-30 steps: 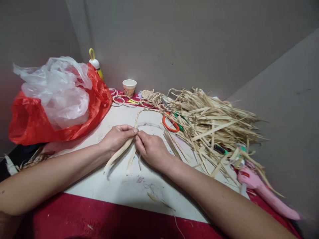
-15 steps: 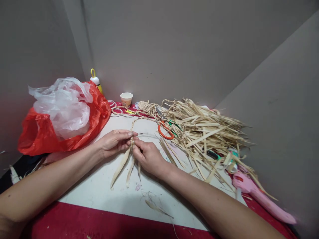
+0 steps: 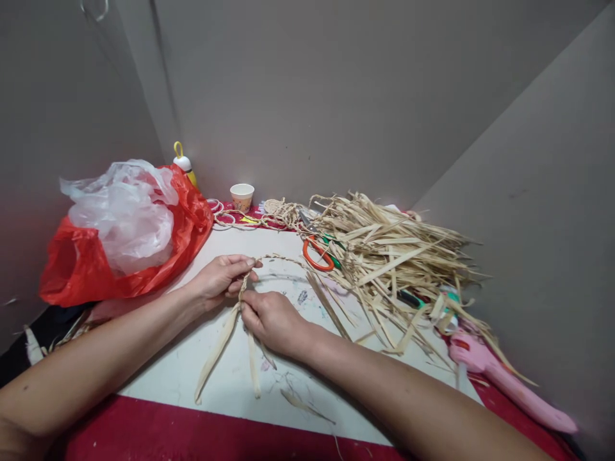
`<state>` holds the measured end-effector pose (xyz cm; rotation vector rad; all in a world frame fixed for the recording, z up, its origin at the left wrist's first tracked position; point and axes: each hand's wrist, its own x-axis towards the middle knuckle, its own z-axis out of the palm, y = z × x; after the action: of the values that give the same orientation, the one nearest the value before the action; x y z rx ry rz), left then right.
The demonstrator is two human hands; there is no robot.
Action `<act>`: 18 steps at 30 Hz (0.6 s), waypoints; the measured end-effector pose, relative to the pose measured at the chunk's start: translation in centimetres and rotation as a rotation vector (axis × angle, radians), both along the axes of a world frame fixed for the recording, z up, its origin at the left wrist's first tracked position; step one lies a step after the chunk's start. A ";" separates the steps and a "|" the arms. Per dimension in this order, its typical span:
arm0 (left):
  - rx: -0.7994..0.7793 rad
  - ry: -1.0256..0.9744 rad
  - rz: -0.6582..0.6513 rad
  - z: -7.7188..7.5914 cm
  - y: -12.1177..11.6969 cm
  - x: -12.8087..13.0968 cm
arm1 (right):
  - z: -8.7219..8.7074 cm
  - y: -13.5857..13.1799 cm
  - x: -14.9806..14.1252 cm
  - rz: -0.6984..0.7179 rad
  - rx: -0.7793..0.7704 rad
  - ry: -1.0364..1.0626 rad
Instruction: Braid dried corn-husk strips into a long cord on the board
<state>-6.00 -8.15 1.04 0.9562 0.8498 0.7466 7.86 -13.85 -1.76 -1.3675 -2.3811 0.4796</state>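
Observation:
A braided cord of dry husk strips [image 3: 244, 286] runs between my hands over the white board [image 3: 192, 368]. My left hand [image 3: 222, 276] pinches the braid near its upper bend, thumb and forefinger together. Lower down, my right hand [image 3: 269, 320] is closed on the braid where it splits into strands. A wide pale strip [image 3: 218, 352] hangs to the left from that spot, and narrower strips [image 3: 254, 368] hang below the right hand. From my left fingertips the braid curves over to the right, toward the orange-handled scissors [image 3: 318, 254].
A heap of dry husk strips [image 3: 398, 250] covers the right side. Beside it lies a pink glue gun [image 3: 509, 381]. A red plastic bag [image 3: 72, 262] with clear plastic [image 3: 127, 218] stands left. A paper cup [image 3: 242, 199] and a yellow-and-white bottle [image 3: 183, 164] are at the back.
My hands have moved apart along the braid, the right one drawing down and left. The cord's far part has swung lower across the board. The view has tilted upward.

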 end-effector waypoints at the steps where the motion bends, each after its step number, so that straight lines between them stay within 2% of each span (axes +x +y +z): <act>1: 0.004 0.003 -0.015 0.0 0.0 0.0 | 0.0 0.0 0.0 0.001 -0.002 -0.014; 4: 0.014 0.001 -0.041 0.0 -0.1 0.0 | 0.8 -0.3 0.2 0.018 -0.017 -0.054; 8: 0.005 -0.002 -0.049 -0.1 -0.1 -0.1 | 3.7 -0.8 1.6 0.044 -0.025 -0.086; 10: 0.008 -0.011 -0.059 -0.2 0.0 -0.1 | 5.1 -0.7 2.7 -0.011 0.000 -0.002; 12: 0.015 -0.011 -0.068 -0.2 0.1 -0.1 | 6.0 -0.2 3.9 -0.109 0.121 0.079; 15: 0.028 0.007 -0.093 -0.2 0.1 -0.1 | 5.8 1.4 5.4 -0.205 0.298 0.047; 18: 0.064 0.009 -0.108 -0.3 0.0 -0.1 | 4.7 2.9 6.1 -0.162 0.157 0.013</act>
<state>-6.06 -8.13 0.76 1.0545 0.7794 0.6807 13.98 -10.98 2.94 -1.4652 -2.2222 0.2506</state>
